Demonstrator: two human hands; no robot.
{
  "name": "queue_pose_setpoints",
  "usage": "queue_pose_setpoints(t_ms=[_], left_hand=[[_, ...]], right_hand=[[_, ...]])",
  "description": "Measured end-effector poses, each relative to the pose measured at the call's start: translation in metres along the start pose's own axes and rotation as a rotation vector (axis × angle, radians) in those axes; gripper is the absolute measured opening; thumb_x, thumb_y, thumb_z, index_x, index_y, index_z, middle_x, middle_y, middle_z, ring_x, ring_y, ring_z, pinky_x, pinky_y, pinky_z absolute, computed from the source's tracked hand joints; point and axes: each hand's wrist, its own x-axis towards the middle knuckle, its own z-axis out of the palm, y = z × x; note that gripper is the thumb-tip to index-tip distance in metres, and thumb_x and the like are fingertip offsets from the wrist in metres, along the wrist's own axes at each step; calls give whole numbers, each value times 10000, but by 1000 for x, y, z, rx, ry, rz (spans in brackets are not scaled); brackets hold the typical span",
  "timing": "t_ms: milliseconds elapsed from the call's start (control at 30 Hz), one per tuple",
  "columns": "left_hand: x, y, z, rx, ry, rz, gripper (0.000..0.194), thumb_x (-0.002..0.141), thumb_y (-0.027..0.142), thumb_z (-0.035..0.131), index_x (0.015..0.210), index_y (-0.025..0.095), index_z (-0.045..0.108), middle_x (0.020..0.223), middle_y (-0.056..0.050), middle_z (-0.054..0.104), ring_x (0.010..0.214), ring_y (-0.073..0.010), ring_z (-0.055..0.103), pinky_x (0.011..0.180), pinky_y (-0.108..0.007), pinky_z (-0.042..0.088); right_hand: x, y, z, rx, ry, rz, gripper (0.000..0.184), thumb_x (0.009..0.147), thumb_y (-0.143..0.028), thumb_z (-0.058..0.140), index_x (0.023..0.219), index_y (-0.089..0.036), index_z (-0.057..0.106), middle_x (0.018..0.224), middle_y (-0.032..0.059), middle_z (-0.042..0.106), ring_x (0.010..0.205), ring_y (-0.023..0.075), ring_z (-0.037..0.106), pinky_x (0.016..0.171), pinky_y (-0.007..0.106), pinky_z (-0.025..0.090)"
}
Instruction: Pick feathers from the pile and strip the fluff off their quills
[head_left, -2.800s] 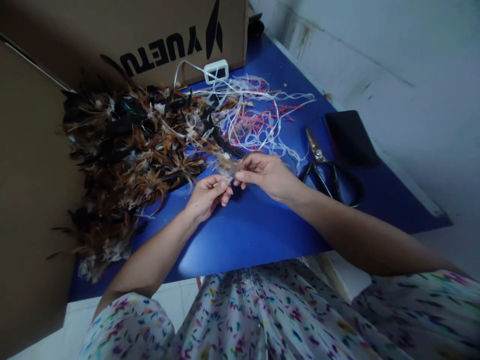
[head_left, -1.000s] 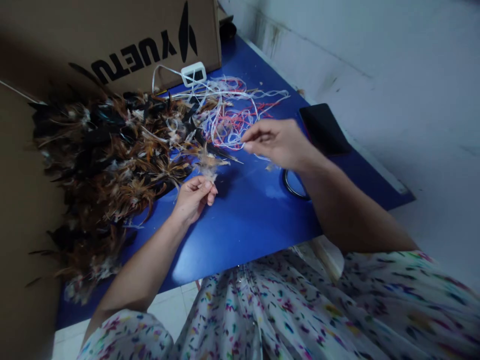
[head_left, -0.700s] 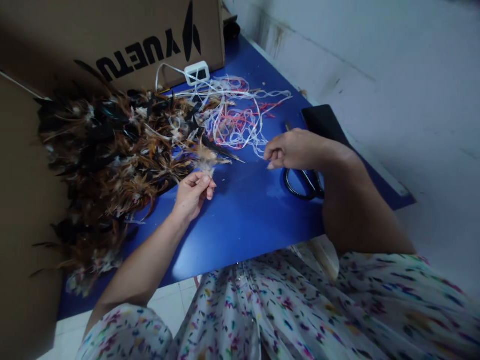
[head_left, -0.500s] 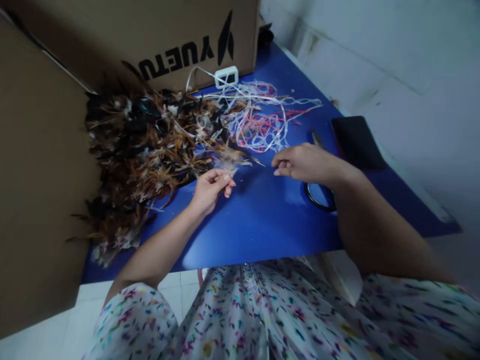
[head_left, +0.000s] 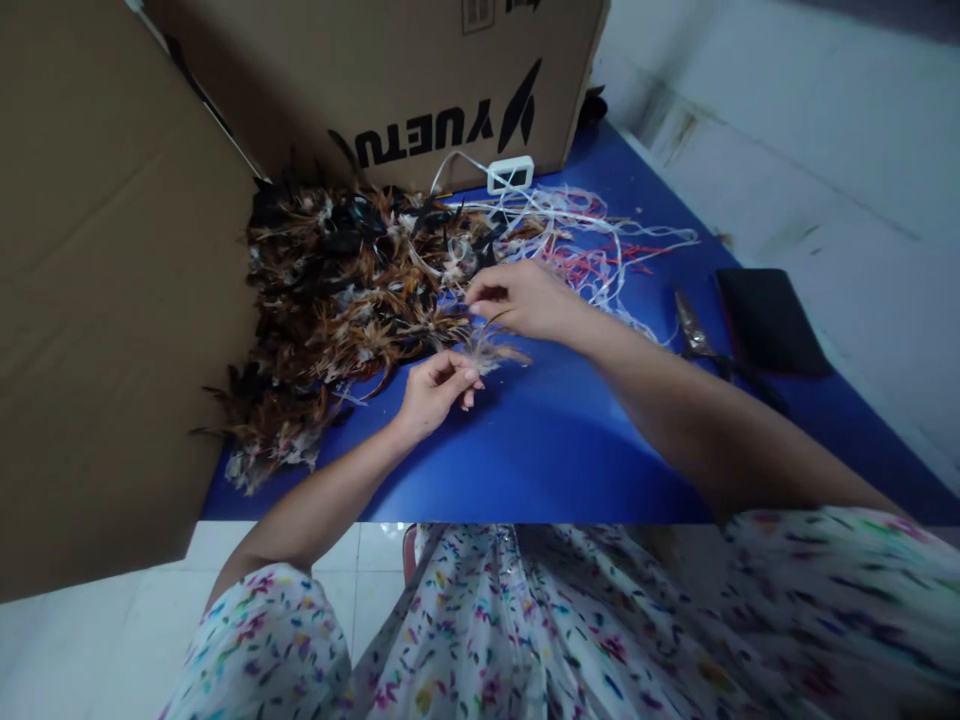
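My left hand [head_left: 439, 395] is closed in a pinch on a small bunch of feathers [head_left: 487, 352], pale and fluffy near the fingertips with brown and dark tips fanning out. Just above it, my right hand [head_left: 529, 298] reaches to the edge of a big pile of brown and black feathers [head_left: 330, 330]. Its thumb and index finger curl together there; what lies between them, if anything, I cannot make out. Behind the right hand is a tangle of white and red plastic strings [head_left: 600, 235], partly covered by it.
Scissors [head_left: 697, 338] lie right of my right forearm, their dark handles partly hidden. A black flat case [head_left: 772, 320] rests beside them on the blue table [head_left: 510, 465]. A small white device [head_left: 511, 176] stands before the cardboard box [head_left: 450, 90]; another cardboard panel [head_left: 112, 300] borders the left side.
My right hand has moved left, from the open tabletop to the edge of the feather pile above my left hand. The left hand keeps its pinch on the feathers. The view has shifted.
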Motion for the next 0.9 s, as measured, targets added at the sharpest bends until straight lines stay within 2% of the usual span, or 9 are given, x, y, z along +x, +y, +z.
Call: queue_pose_setpoints(t_ms=[167,267,333,433,533,633,733,833,900], left_hand=[[1,3,-14,145,115,175,331,828,467,726,726,158,665,588,14,656,448,-61,547,507,-198,446],[1,4,-17,217,160,254,294,874,425,686,731,168,673,559,23,632,454,-65,549,532,-204,443],[1,2,-18,214,168,254,279,888,413,670,745,173,671,564,25,631,451,-66,546,530,-206,440],[2,-4,-16,179,142,213,308,873,450,677,742,172,664,573,18,638,434,-67,533,512,-210,434],[4,-6,-15,122,148,183,350,844,497,693,737,166,658,595,10,653,420,-61,522,481,-206,419],[7,-5,-15,49,178,157,360,815,504,722,736,161,645,635,6,672,412,-49,517,448,-194,404],[10,-6,-17,-27,227,123,354,792,481,754,733,157,625,662,8,683,406,-39,507,425,-184,400],[14,-7,-20,-92,272,106,359,764,471,784,736,155,615,660,13,680,404,-41,505,412,-182,411],[16,-8,-22,-119,301,90,369,744,471,800,741,154,613,660,16,678,403,-42,503,403,-183,414]], right_hand=[[57,-15,49,-92,-41,-55,156,829,-150,620,906,-156,755,886,43,742,827,168,651,815,298,457],[78,-19,75,-158,-42,-18,160,876,-229,608,913,-159,747,941,84,750,907,217,671,837,335,471],[86,-20,87,-227,-68,33,161,873,-277,639,894,-153,739,973,130,745,951,265,677,836,371,483],[93,-17,97,-299,-85,96,155,885,-202,594,870,-141,736,980,177,742,964,297,686,832,398,494],[95,-9,96,-230,-44,88,201,869,-137,541,837,-146,739,945,146,756,935,266,697,853,373,497],[92,1,87,-99,18,102,134,825,-162,596,778,-151,721,873,84,758,862,218,693,833,329,497],[82,7,70,103,76,157,81,762,-164,661,681,-158,657,748,50,729,729,181,668,734,311,506],[68,10,49,414,67,224,151,724,-166,712,644,-180,585,654,29,695,581,146,629,601,293,507],[59,11,35,536,104,205,186,680,-175,772,681,-190,587,607,2,664,560,138,622,556,277,500]])
